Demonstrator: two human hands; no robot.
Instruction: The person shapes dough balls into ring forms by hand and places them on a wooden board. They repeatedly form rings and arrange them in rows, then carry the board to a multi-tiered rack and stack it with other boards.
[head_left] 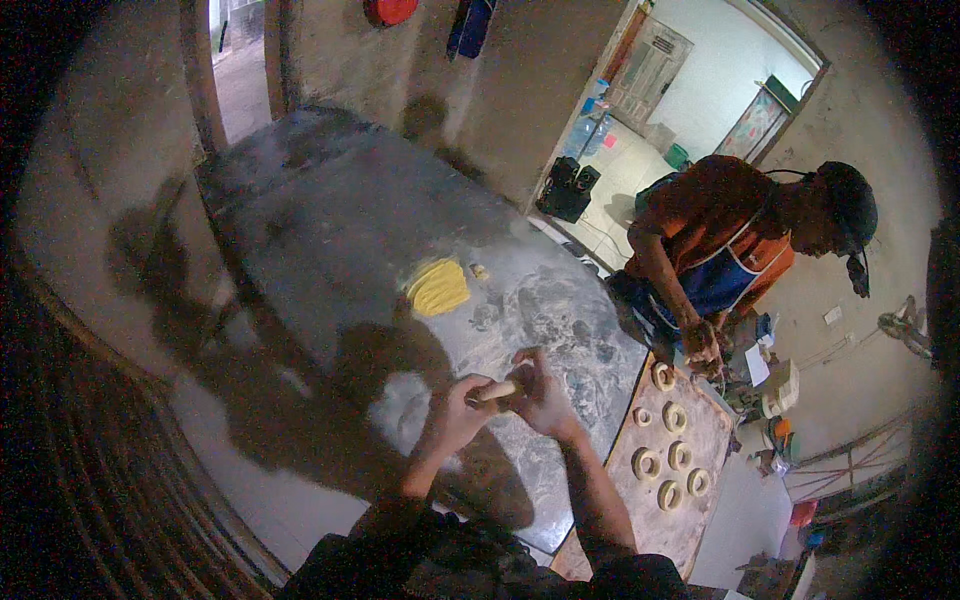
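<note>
A short, pale roll of dough (496, 391) is held between my two hands over the floured table. My left hand (458, 415) is closed around its left end. My right hand (545, 400) grips the other end with curled fingers, and part of the dough is hidden there. Beyond my hands lies a flattened mound of yellow dough (438, 287), with a small dough scrap (480, 271) beside it. To the right, several dough rings (679, 456) of differing size rest on a wooden board (622, 440).
White flour (550, 310) dusts the dark table (330, 190). A co-worker (715, 240) in a cap, orange shirt and blue apron stands at the board's far end, hands over it. Walls border the table at the left and back; a doorway (640, 110) opens behind.
</note>
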